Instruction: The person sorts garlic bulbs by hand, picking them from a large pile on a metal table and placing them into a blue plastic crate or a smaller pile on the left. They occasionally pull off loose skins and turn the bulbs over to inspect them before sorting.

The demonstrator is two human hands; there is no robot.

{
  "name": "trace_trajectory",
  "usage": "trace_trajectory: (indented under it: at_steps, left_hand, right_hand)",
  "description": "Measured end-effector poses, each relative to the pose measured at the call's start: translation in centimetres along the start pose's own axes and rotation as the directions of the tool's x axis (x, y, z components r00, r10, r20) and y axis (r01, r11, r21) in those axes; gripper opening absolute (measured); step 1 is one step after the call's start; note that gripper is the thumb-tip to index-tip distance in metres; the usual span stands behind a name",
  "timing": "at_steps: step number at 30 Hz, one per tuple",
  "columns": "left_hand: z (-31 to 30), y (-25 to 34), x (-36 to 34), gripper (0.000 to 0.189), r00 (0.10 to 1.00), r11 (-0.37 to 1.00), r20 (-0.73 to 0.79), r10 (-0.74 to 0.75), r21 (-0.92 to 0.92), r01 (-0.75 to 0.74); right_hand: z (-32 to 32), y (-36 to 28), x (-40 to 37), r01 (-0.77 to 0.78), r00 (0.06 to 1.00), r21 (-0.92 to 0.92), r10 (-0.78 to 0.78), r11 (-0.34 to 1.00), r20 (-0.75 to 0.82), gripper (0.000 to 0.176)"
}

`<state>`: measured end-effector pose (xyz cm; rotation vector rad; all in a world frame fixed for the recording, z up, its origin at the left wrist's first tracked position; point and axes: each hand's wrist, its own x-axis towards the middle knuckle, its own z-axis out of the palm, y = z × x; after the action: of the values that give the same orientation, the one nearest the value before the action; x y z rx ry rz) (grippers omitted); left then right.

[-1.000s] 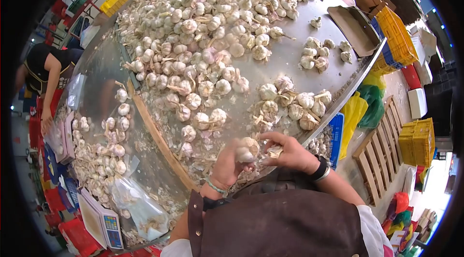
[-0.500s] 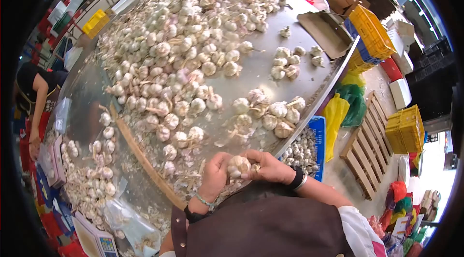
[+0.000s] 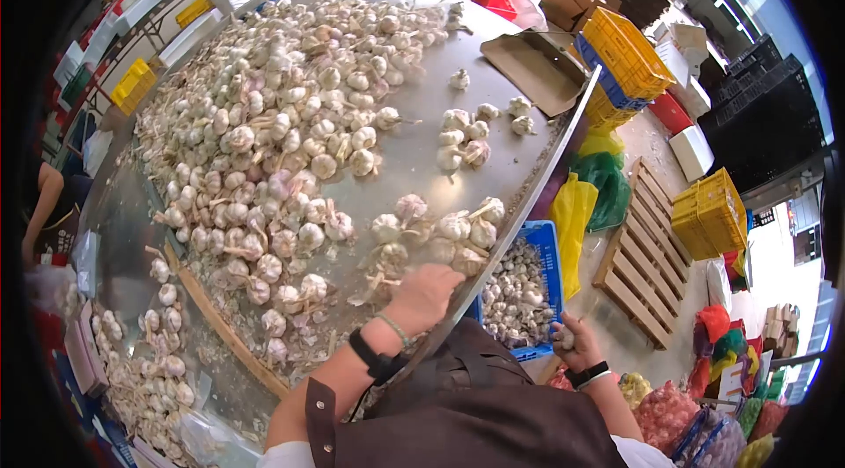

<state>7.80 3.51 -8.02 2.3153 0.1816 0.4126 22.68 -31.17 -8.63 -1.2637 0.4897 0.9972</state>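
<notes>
Right hand [image 3: 581, 346] wrapped around a garlic bulb [image 3: 565, 339], just beside a bulb-filled blue crate [image 3: 554, 267]. Left hand [image 3: 426, 294] over the metal table [image 3: 409, 173], fingertips near a small garlic cluster [image 3: 454, 225]; cannot tell its grip. Beyond, large garlic heap [image 3: 255, 129]; farther right, cardboard tray [image 3: 539, 73].

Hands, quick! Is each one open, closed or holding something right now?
Left hand: by the garlic cluster; open or closed cannot be told.
Right hand: closed around a garlic bulb, near the blue crate.
</notes>
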Motion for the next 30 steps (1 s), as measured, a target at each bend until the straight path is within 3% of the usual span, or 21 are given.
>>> trace_trajectory:
  at_steps: [1, 2, 6, 8, 9, 10, 11, 12, 13, 14, 15, 17, 18, 19, 21, 22, 24, 28, 30]
  left_hand:
    - [0.7, 0.4, 1.6, 0.031, 0.991, 0.996, 0.116, 0.069, 0.054, -0.075]
    - [1.4, 0.8, 2.9, 0.036, 0.964, 0.983, 0.234, 0.128, 0.102, -0.155]
    - [3.9, -1.1, 5.2, 0.045, 0.961, 0.980, 0.234, 0.147, 0.096, -0.173]
    - [4.2, -1.1, 4.7, 0.039, 0.970, 0.971, 0.177, 0.165, 0.146, -0.192]
    - [4.0, -0.8, 4.6, 0.036, 0.962, 0.947, 0.238, 0.131, 0.259, -0.193]
    - [3.9, -0.6, 4.4, 0.034, 0.952, 0.908, 0.292, 0.089, 0.368, -0.198]
    - [4.1, -0.6, 4.0, 0.028, 0.962, 0.930, 0.263, 0.075, 0.329, -0.163]
    - [4.2, -0.7, 3.6, 0.028, 0.963, 0.927, 0.257, 0.078, 0.338, -0.165]
    - [4.1, -1.0, 3.1, 0.020, 0.978, 0.916, 0.172, 0.121, 0.359, -0.177]
    - [3.9, -1.3, 2.6, 0.014, 0.982, 0.906, 0.088, 0.164, 0.381, -0.186]
    - [3.4, -1.6, 2.1, 0.013, 0.987, 0.910, 0.059, 0.151, 0.381, -0.162]
    - [1.9, -2.0, 1.2, 0.013, 0.996, 0.908, 0.034, 0.080, 0.409, -0.087]
    - [1.1, -2.4, 0.6, 0.013, 1.000, 0.905, 0.014, 0.006, 0.426, -0.012]
    - [0.4, -3.3, -0.1, 0.013, 1.000, 0.899, 0.005, 0.009, 0.438, -0.010]
    - [-1.3, -5.2, -1.5, 0.012, 0.985, 0.871, -0.067, -0.158, 0.461, 0.172]
    - [-2.6, -5.6, -2.3, 0.012, 0.985, 0.864, -0.074, -0.157, 0.472, 0.173]
    - [-4.9, -5.7, -3.8, 0.011, 0.928, 0.771, -0.115, -0.354, 0.525, 0.359]
    - [-6.1, -3.5, -4.6, 0.013, 0.934, 0.728, -0.259, -0.247, 0.586, 0.355]
    - [-4.6, -2.5, -3.8, 0.018, 0.802, 0.889, -0.486, -0.348, 0.102, 0.447]
  right_hand:
    - [0.1, 0.1, 0.0, -0.004, 0.996, 0.188, 0.020, 0.982, -0.083, 0.025]
    - [0.3, 0.1, 0.1, 0.011, 0.996, 0.192, 0.005, 0.981, -0.087, 0.025]
    - [5.6, -0.1, 0.7, 0.061, 0.993, 0.209, -0.082, 0.976, 0.090, 0.011]
    - [8.9, -1.4, 1.6, 0.323, 0.935, -0.256, -0.265, 0.911, 0.235, 0.023]
    - [10.9, -2.1, 2.1, 0.326, 0.933, -0.250, -0.268, 0.912, 0.241, 0.023]
    - [13.1, -3.0, 2.5, 0.508, 0.861, -0.519, -0.397, 0.688, 0.317, 0.024]
    - [15.3, -4.1, 2.8, 0.616, 0.765, -0.704, -0.480, 0.352, 0.430, 0.025]
    - [17.6, -5.6, 2.5, 0.626, 0.757, -0.699, -0.485, 0.347, 0.437, 0.025]
    - [19.8, -7.1, 1.9, 0.718, 0.577, -0.693, -0.504, -0.061, 0.642, 0.026]
    - [21.5, -8.1, 1.7, 0.691, 0.392, -0.561, -0.414, -0.457, 0.821, 0.027]
    - [22.5, -8.5, 2.6, 0.694, 0.382, -0.552, -0.414, -0.461, 0.826, 0.027]
    - [23.8, -8.8, 5.8, 0.491, 0.670, -0.625, -0.195, -0.607, 0.716, 0.033]
    - [24.2, -8.7, 7.1, 0.497, 0.659, -0.617, -0.197, -0.610, 0.726, 0.033]
    - [24.6, -8.5, 8.4, 0.439, 0.705, -0.566, -0.124, -0.697, 0.699, 0.026]
    - [25.5, -8.0, 10.3, 0.341, 0.778, -0.461, -0.030, -0.819, 0.627, 0.022]
    - [26.0, -8.1, 10.6, 0.346, 0.769, -0.458, -0.032, -0.819, 0.639, 0.022]
    - [26.5, -8.3, 11.2, 0.373, 0.810, -0.310, 0.145, -0.874, 0.568, 0.023]
    - [26.2, -9.7, 11.8, 0.460, 0.755, -0.296, 0.194, -0.837, 0.626, 0.033]
    - [26.7, -11.3, 10.2, 0.487, 0.764, -0.335, 0.207, -0.807, 0.611, 0.041]
